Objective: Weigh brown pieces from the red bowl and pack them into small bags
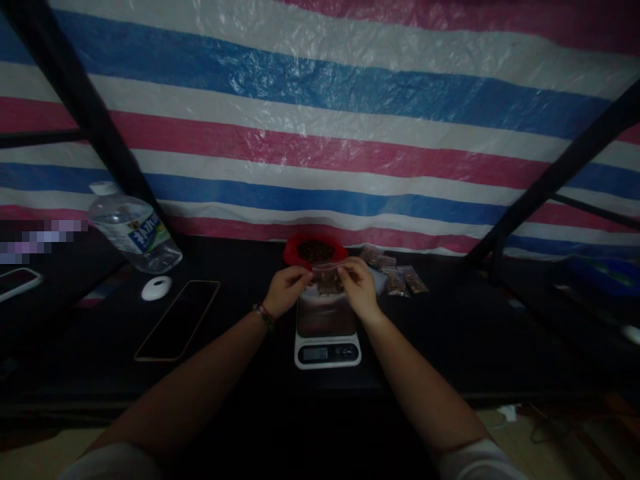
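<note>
Between my two hands hangs a small clear zip bag [327, 280] with brown contents, pinched at its top corners. My left hand [289, 291] grips the bag's left corner, and a beaded bracelet circles that wrist. At the right corner, my right hand [361, 287] is closed on the same bag. Just below the bag lies a white kitchen scale [327, 363] with a dark platform and a small display. Behind the hands stands a red bowl [291, 253] holding dark brown bits. Several filled zip bags [397, 283] lie to the right of the bowl.
On the left are a large plastic bottle [133, 227], a white earbud case or mouse-like object [157, 288] and a phone [179, 320]. Slanted black frame bars [530, 190] flank the black table [460, 340]. A striped plastic sheet [325, 147] hangs behind. A blue object [607, 275] sits far right.
</note>
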`<state>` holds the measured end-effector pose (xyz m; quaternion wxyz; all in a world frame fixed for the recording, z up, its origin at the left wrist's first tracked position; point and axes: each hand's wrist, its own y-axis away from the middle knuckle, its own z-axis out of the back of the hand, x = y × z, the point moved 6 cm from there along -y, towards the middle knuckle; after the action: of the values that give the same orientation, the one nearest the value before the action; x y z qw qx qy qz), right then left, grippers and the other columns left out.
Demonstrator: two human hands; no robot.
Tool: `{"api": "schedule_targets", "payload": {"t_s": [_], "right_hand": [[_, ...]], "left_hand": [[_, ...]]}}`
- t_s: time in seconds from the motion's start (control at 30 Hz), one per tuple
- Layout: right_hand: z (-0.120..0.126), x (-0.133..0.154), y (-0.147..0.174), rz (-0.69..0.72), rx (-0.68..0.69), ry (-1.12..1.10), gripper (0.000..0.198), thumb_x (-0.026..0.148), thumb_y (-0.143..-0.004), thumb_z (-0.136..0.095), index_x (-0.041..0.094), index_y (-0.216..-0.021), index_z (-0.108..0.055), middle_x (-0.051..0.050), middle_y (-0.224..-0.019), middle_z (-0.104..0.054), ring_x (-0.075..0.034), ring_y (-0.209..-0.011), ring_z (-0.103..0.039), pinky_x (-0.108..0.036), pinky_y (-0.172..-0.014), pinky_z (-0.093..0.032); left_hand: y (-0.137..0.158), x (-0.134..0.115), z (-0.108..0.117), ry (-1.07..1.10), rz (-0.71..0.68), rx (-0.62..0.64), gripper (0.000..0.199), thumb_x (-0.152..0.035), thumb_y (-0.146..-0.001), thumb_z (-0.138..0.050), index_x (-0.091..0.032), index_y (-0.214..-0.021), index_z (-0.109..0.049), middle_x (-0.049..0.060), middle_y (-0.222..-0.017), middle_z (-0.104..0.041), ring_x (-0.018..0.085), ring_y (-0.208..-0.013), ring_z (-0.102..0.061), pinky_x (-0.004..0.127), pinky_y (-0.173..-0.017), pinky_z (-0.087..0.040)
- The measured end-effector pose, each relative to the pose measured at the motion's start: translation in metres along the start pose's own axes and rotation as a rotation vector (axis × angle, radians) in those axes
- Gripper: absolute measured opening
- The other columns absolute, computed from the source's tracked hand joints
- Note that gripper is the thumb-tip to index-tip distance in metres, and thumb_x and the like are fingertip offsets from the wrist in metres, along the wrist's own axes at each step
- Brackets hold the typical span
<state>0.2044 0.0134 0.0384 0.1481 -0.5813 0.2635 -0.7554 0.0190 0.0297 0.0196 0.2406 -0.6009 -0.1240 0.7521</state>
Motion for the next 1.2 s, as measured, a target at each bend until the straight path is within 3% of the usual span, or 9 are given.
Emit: {"api": "schedule_targets", "payload": {"t_s": [0.13, 0.27, 0.5, 0.6, 0.67, 0.8, 1.0, 1.2], "right_hand": [[-0.006, 0.002, 0.002, -0.014, 0.086, -0.023, 0.015, 0.034, -0.081, -0.059, 0.020, -0.075, -0.064, -0.002, -0.073, -0.060, -0.016, -0.072, -0.057, -0.028, -0.067, -0.046], [-0.007, 0.005, 0.004, 0.026, 0.060, 0.033, 0.014, 0.032, -0.080, -0.060, 0.021, -0.073, -0.065, -0.002, -0.074, -0.060, -0.016, -0.073, -0.056, -0.029, -0.069, -0.045], [-0.010, -0.001, 0.003, -0.038, 0.123, -0.004, 0.019, 0.035, -0.079, -0.061, 0.020, -0.067, -0.062, -0.001, -0.069, -0.059, -0.015, -0.068, -0.054, -0.028, -0.065, -0.043], [-0.010, -0.006, 0.003, -0.082, 0.121, -0.050, 0.023, 0.038, -0.078, -0.062, 0.019, -0.065, -0.060, -0.001, -0.068, -0.057, -0.015, -0.067, -0.053, -0.027, -0.064, -0.043], [-0.010, -0.010, 0.004, -0.125, 0.105, -0.098, 0.022, 0.040, -0.077, -0.063, 0.020, -0.069, -0.061, -0.001, -0.069, -0.058, -0.015, -0.067, -0.053, -0.027, -0.063, -0.044], [-0.016, -0.018, 0.005, -0.213, 0.151, -0.209, 0.023, 0.042, -0.073, -0.067, 0.020, -0.082, -0.065, -0.002, -0.075, -0.063, -0.016, -0.067, -0.057, -0.027, -0.061, -0.046], [-0.016, -0.017, 0.006, -0.221, 0.135, -0.190, 0.019, 0.038, -0.070, -0.069, 0.019, -0.075, -0.067, -0.001, -0.071, -0.065, -0.015, -0.064, -0.058, -0.026, -0.062, -0.046], [-0.016, -0.015, 0.007, -0.230, 0.104, -0.240, 0.020, 0.039, -0.071, -0.069, 0.020, -0.075, -0.064, 0.000, -0.069, -0.064, -0.014, -0.064, -0.057, -0.026, -0.060, -0.045]], "left_hand": [[0.000, -0.002, 0.000, 0.078, -0.031, -0.035, 0.024, -0.038, -0.077, -0.065, -0.015, -0.084, -0.068, 0.005, -0.079, -0.070, 0.015, -0.070, -0.064, 0.024, -0.065, -0.052], [0.000, -0.002, -0.001, 0.019, -0.012, -0.022, 0.021, -0.035, -0.077, -0.065, -0.014, -0.080, -0.068, 0.005, -0.076, -0.070, 0.015, -0.069, -0.064, 0.025, -0.064, -0.051], [0.002, -0.025, 0.007, -0.156, -0.203, -0.085, 0.016, -0.032, -0.079, -0.063, -0.017, -0.074, -0.068, 0.005, -0.076, -0.066, 0.016, -0.074, -0.061, 0.028, -0.072, -0.050], [0.000, -0.021, 0.011, -0.232, -0.148, -0.144, 0.016, -0.032, -0.079, -0.062, -0.018, -0.072, -0.067, 0.005, -0.075, -0.066, 0.017, -0.075, -0.061, 0.029, -0.074, -0.048], [-0.002, -0.017, 0.009, -0.228, -0.116, -0.118, 0.017, -0.032, -0.079, -0.061, -0.017, -0.072, -0.067, 0.005, -0.075, -0.066, 0.017, -0.075, -0.060, 0.029, -0.073, -0.048], [0.000, -0.011, 0.005, -0.113, -0.093, -0.061, 0.018, -0.033, -0.079, -0.061, -0.016, -0.074, -0.065, 0.004, -0.076, -0.065, 0.016, -0.073, -0.060, 0.027, -0.070, -0.048], [0.003, 0.002, -0.002, 0.112, 0.021, -0.045, 0.025, -0.039, -0.077, -0.065, -0.015, -0.082, -0.064, 0.003, -0.076, -0.065, 0.015, -0.070, -0.060, 0.025, -0.064, -0.049], [0.002, 0.008, -0.001, 0.172, 0.061, -0.090, 0.026, -0.040, -0.076, -0.065, -0.015, -0.080, -0.063, 0.003, -0.076, -0.065, 0.014, -0.069, -0.061, 0.025, -0.066, -0.050]]}}
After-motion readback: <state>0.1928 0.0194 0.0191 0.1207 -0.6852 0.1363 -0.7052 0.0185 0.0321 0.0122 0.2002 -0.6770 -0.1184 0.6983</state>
